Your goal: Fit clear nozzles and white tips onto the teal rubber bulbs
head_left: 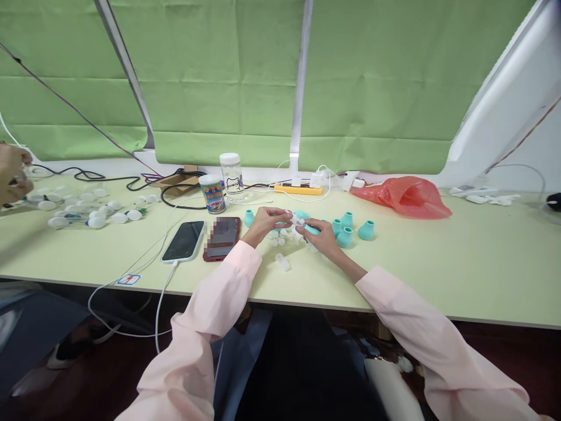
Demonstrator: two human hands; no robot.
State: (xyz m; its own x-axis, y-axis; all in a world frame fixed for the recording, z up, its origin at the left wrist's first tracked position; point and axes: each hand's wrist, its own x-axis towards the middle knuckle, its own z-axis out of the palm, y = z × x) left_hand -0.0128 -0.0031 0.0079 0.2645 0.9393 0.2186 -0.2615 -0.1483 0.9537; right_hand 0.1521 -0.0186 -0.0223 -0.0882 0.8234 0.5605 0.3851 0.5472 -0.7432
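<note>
The turquoise bulb is between the thumb and fingers of the right hand, which are bent closely around it. The left hand meets it from the other side; its fingertips are brought together in a pinch, and they seem to hold a clear plastic piece at the end of the bulb.

I think the main risk is a slip: the clear piece is small and smooth-looking, so if the pinch is uneven or the two parts are not in line, it could jump away and fall among the white parts under the hands, where it would be difficult to find. The other turquoise bulbs stand just beyond the right hand, so a careless knuckle could tip one. The red-edged phone lies near the left wrist and could be pushed by the sleeve.

Whether the two parts are already joined, I cannot tell, because the fingers cover the contact. The right hand also hides some pieces behind it. Far to the left of the left hand, another person's hand is cut by the picture's edge.
</note>
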